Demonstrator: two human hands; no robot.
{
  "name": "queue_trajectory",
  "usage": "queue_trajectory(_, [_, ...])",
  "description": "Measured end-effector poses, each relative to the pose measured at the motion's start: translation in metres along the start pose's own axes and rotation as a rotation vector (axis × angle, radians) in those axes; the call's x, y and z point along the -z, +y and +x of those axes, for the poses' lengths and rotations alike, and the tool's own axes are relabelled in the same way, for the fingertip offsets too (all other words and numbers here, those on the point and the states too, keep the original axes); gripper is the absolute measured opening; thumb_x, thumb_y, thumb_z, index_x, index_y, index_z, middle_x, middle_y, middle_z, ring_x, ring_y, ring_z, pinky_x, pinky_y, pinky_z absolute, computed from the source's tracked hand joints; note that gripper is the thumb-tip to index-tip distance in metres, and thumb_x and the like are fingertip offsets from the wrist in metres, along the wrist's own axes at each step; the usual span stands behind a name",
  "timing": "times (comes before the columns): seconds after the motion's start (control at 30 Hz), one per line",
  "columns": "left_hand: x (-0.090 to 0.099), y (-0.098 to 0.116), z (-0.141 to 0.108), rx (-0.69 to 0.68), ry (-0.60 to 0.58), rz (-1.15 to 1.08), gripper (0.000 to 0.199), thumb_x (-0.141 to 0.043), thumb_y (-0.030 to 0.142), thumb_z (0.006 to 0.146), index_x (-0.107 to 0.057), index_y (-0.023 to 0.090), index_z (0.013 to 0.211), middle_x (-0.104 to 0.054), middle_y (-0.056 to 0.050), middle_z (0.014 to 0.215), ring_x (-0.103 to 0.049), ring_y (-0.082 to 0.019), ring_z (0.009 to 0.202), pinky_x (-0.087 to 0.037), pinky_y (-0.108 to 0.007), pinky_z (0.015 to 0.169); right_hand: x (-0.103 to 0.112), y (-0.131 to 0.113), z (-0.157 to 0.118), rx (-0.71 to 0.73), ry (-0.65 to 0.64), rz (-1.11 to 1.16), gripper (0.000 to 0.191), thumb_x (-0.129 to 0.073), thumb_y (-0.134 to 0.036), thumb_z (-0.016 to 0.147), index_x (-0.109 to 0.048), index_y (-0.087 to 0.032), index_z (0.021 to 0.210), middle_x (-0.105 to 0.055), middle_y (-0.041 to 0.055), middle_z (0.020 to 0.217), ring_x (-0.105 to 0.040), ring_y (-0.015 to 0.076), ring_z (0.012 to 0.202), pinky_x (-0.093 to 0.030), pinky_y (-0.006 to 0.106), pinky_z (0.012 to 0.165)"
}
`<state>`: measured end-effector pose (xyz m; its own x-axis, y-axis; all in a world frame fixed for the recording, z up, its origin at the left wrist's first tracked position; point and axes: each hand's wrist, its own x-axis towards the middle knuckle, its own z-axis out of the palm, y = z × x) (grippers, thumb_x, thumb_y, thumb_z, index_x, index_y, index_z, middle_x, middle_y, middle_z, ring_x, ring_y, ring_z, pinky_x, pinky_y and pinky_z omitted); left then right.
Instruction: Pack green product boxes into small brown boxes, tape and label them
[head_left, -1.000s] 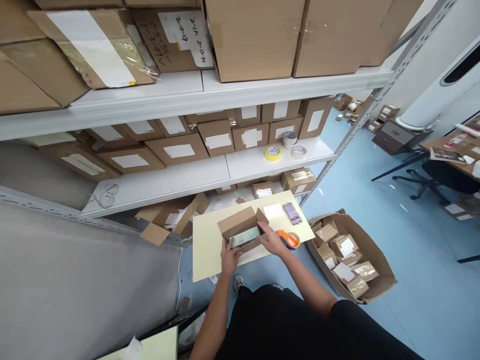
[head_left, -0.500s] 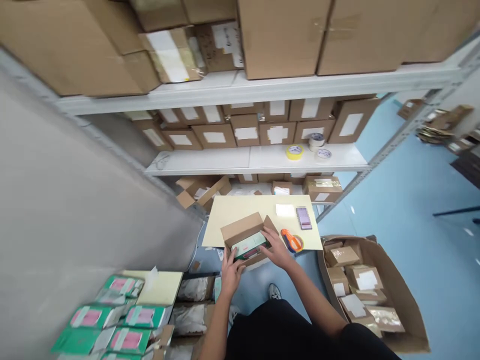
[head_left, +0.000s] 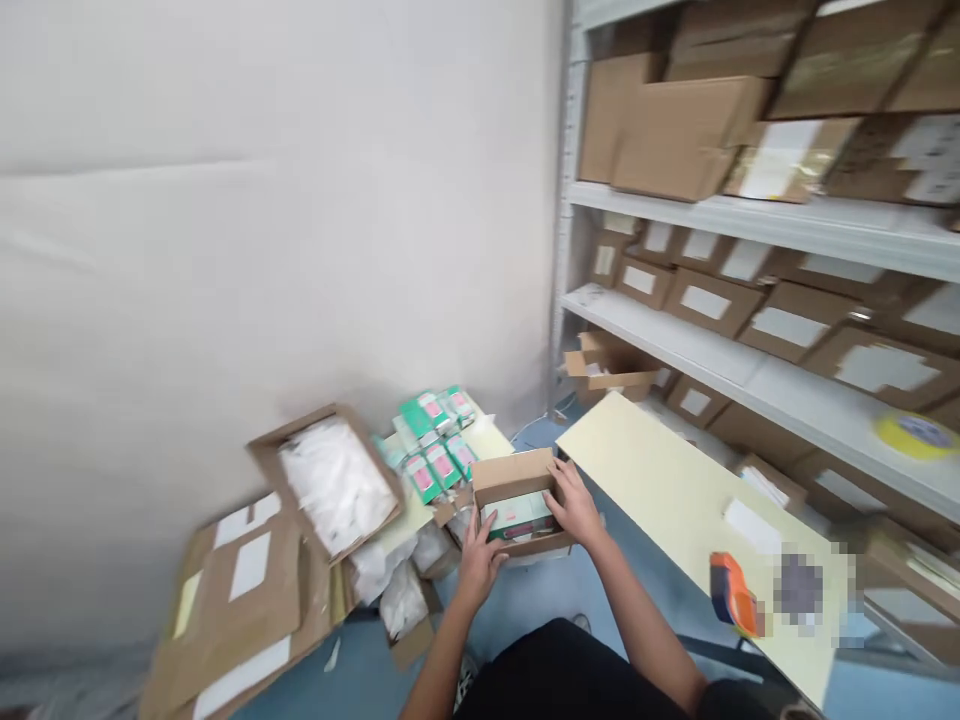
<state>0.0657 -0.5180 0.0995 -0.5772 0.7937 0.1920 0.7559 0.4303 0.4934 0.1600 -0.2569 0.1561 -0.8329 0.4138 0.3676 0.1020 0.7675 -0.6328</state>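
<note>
An open cardboard box (head_left: 513,470) is held in front of me between both hands, off the table. Inside it lies a pale green and white package (head_left: 519,513), its dark front edge partly covered by the box wall. My left hand (head_left: 480,562) grips the box's left front corner, with fingertips over the rim by the package. On the right side, my right hand (head_left: 577,508) is closed around the box wall, its fingers reaching inside toward the package. To the left, several green packages with pink fronts (head_left: 442,460) lie on a small cream table (head_left: 491,440).
A cream worktable (head_left: 637,460) on my right carries an orange tape dispenser (head_left: 733,592) and white paper (head_left: 752,525). Metal shelves (head_left: 675,325) hold many labelled boxes. At left are a carton of white bags (head_left: 341,485) and flattened cardboard (head_left: 240,590).
My view has turned left, away from the shelves toward the wall. The box has come away from the worktable, with both hands still gripping it and the package inside.
</note>
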Motion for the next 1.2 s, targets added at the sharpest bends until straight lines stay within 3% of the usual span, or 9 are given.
queue_trajectory(0.23, [0.065, -0.068, -0.116, 0.290, 0.154, 0.025, 0.017, -0.065, 0.013, 0.090, -0.079, 0.022, 0.093, -0.048, -0.008, 0.162, -0.007, -0.041, 0.162, -0.034, -0.069, 0.121, -0.126, -0.133, 0.030, 0.239, -0.261, 0.093, 0.054, -0.061, -0.031, 0.096, -0.055, -0.023, 0.149, -0.051, 0.0151, 0.158, -0.048, 0.0306, 0.147, -0.042, 0.054, 0.121])
queue_trajectory(0.4, [0.096, -0.113, -0.178, 0.385, 0.178, 0.007, 0.018, -0.065, 0.013, 0.090, -0.079, 0.024, 0.093, -0.049, -0.007, 0.162, -0.010, -0.040, 0.162, -0.034, -0.066, 0.122, -0.214, -0.203, 0.040, 0.285, -0.433, 0.116, 0.057, -0.063, -0.027, 0.094, -0.054, -0.025, 0.150, -0.047, 0.0138, 0.161, -0.042, 0.0312, 0.151, -0.040, 0.053, 0.122])
queue_trajectory(0.57, [0.112, -0.144, -0.213, 0.459, 0.170, -0.016, 0.016, -0.067, 0.015, 0.090, -0.079, 0.025, 0.096, -0.048, -0.007, 0.162, -0.012, -0.041, 0.161, -0.032, -0.068, 0.122, -0.298, -0.254, 0.075, 0.199, -0.602, -0.056, 0.063, -0.069, -0.025, 0.090, -0.054, -0.021, 0.150, -0.040, 0.0171, 0.165, -0.046, 0.0311, 0.148, -0.043, 0.046, 0.119])
queue_trajectory(0.67, [0.115, -0.156, -0.221, 0.484, 0.158, -0.045, 0.016, -0.067, 0.013, 0.088, -0.079, 0.024, 0.093, -0.048, -0.008, 0.162, -0.012, -0.041, 0.161, -0.031, -0.068, 0.123, -0.341, -0.286, 0.107, 0.175, -0.706, -0.196, 0.071, -0.071, -0.025, 0.090, -0.046, -0.024, 0.156, -0.028, 0.0173, 0.171, -0.059, 0.0311, 0.136, -0.050, 0.043, 0.110])
queue_trajectory(0.77, [0.118, -0.165, -0.223, 0.500, 0.137, -0.082, 0.019, -0.066, 0.009, 0.087, -0.078, 0.024, 0.091, -0.047, -0.006, 0.163, -0.010, -0.038, 0.162, -0.029, -0.067, 0.124, -0.379, -0.311, 0.136, 0.217, -0.786, -0.348, 0.086, -0.072, -0.016, 0.086, -0.035, -0.030, 0.162, -0.012, 0.0162, 0.176, -0.066, 0.0283, 0.124, -0.054, 0.038, 0.100])
queue_trajectory(0.87, [0.122, -0.169, -0.221, 0.504, 0.127, -0.096, 0.019, -0.066, 0.008, 0.086, -0.076, 0.024, 0.089, -0.046, -0.005, 0.164, -0.006, -0.035, 0.163, -0.026, -0.066, 0.126, -0.406, -0.324, 0.153, 0.276, -0.846, -0.491, 0.087, -0.068, -0.006, 0.085, -0.035, -0.030, 0.162, -0.012, 0.0162, 0.176, -0.064, 0.0260, 0.126, -0.053, 0.033, 0.098])
queue_trajectory(0.97, [0.125, -0.170, -0.219, 0.505, 0.136, -0.106, 0.018, -0.066, 0.008, 0.086, -0.075, 0.023, 0.088, -0.046, -0.005, 0.163, -0.005, -0.035, 0.163, -0.026, -0.067, 0.125, -0.418, -0.328, 0.159, 0.289, -0.861, -0.571, 0.058, -0.058, -0.005, 0.092, -0.056, -0.022, 0.148, -0.045, 0.0182, 0.161, -0.063, 0.0241, 0.123, -0.050, 0.030, 0.095])
queue_trajectory(1.07, [0.127, -0.169, -0.218, 0.513, 0.144, -0.111, 0.019, -0.066, 0.008, 0.087, -0.075, 0.024, 0.088, -0.047, -0.005, 0.163, -0.008, -0.036, 0.163, -0.027, -0.069, 0.124, -0.416, -0.328, 0.159, 0.279, -0.843, -0.589, 0.035, -0.049, -0.009, 0.099, -0.071, -0.017, 0.126, -0.068, 0.0175, 0.131, -0.065, 0.0236, 0.118, -0.047, 0.028, 0.091])
queue_trajectory(1.2, [0.129, -0.169, -0.217, 0.517, 0.159, -0.111, 0.019, -0.067, 0.008, 0.086, -0.077, 0.024, 0.090, -0.048, -0.006, 0.162, -0.010, -0.038, 0.162, -0.029, -0.069, 0.122, -0.398, -0.328, 0.158, 0.261, -0.793, -0.588, 0.032, -0.045, -0.019, 0.104, -0.073, -0.019, 0.121, -0.072, 0.0143, 0.124, -0.067, 0.0228, 0.111, -0.046, 0.028, 0.087])
